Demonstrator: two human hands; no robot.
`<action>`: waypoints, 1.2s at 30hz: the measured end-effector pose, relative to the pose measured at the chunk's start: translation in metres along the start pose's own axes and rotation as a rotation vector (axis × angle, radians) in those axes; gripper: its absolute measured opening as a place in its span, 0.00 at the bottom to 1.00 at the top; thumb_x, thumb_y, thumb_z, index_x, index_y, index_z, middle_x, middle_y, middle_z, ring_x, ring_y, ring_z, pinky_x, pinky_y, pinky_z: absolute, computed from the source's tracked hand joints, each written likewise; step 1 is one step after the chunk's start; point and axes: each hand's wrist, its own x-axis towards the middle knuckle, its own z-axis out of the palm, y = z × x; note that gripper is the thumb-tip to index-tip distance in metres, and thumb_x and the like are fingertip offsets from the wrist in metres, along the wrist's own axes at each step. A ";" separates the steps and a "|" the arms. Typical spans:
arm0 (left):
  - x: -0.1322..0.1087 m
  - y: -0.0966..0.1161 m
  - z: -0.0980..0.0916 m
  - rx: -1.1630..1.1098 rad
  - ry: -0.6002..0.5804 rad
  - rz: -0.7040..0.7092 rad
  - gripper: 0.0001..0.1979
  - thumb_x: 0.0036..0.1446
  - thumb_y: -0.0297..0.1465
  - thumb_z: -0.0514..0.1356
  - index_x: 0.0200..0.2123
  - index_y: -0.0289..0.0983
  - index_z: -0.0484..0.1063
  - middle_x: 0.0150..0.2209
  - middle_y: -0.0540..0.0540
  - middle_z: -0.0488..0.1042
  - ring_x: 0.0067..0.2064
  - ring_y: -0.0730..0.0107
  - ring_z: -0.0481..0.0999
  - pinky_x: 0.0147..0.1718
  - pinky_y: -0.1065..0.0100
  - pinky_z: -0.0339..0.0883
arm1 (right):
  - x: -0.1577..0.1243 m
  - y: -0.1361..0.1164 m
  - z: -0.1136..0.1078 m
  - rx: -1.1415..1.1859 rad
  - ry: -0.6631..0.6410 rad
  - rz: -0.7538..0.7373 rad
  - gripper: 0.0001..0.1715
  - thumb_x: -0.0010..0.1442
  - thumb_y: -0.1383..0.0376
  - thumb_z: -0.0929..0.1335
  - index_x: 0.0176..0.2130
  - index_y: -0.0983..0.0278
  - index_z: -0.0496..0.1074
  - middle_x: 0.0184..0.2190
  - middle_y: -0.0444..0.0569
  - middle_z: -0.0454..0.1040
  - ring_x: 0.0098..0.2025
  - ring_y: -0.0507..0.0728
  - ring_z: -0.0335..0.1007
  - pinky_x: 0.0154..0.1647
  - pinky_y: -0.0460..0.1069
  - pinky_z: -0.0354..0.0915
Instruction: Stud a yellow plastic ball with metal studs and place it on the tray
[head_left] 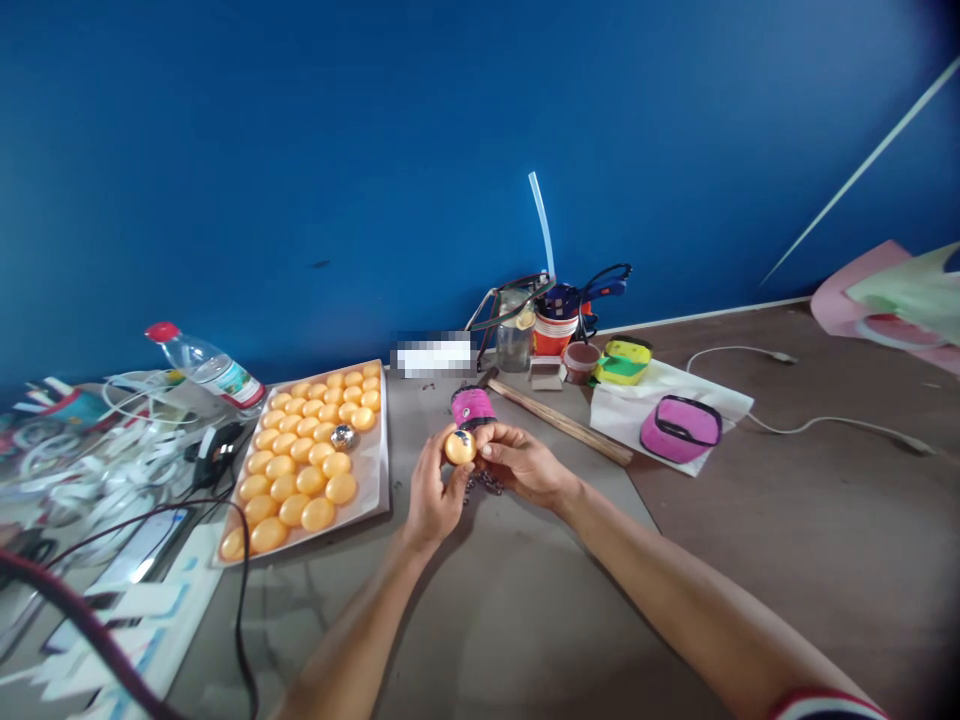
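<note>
An orange ball (460, 447) with a dark, shiny patch near its top sits between my two hands, above the grey mat. My left hand (436, 490) is closed around its left side and underside, thumb below. On the other side, my right hand (525, 462) has thumb and fingers pinched together at the ball's edge; whether they grip the ball or something small cannot be made out. Just behind the ball lies a pink fabric piece with black trim (472, 405). Small dark metal bits (489, 482) are scattered on the mat beneath my right hand.
Left, a tray (384, 420) holds several orange balls and one silvery ball (343, 437). Cables and a bottle (217, 370) crowd beyond it. Behind my hands are a hammer (562, 420), a jar (514, 340) and cups (555, 335). Pink (679, 430) and yellow (626, 360) pieces lie right.
</note>
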 end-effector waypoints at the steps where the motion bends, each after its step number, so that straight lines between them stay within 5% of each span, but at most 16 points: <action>1: 0.001 0.001 0.000 0.025 0.004 0.019 0.21 0.58 0.32 0.54 0.55 0.36 0.58 0.49 0.36 0.68 0.48 0.62 0.70 0.46 0.62 0.67 | 0.000 0.000 0.000 -0.012 0.008 -0.004 0.11 0.45 0.63 0.75 0.28 0.64 0.71 0.24 0.42 0.69 0.26 0.47 0.63 0.30 0.44 0.59; 20: 0.003 -0.001 0.000 0.187 0.029 0.091 0.21 0.59 0.33 0.54 0.55 0.34 0.59 0.46 0.36 0.69 0.46 0.61 0.71 0.42 0.62 0.68 | 0.002 0.000 0.000 -0.271 0.084 -0.066 0.14 0.46 0.58 0.73 0.28 0.65 0.69 0.25 0.43 0.69 0.27 0.49 0.62 0.31 0.45 0.58; 36: 0.004 -0.002 -0.001 0.280 0.022 0.176 0.20 0.60 0.30 0.51 0.56 0.33 0.57 0.44 0.36 0.69 0.45 0.61 0.71 0.45 0.60 0.66 | 0.001 -0.001 0.001 -0.217 0.149 0.046 0.15 0.44 0.60 0.74 0.27 0.66 0.68 0.21 0.43 0.71 0.24 0.49 0.67 0.27 0.44 0.61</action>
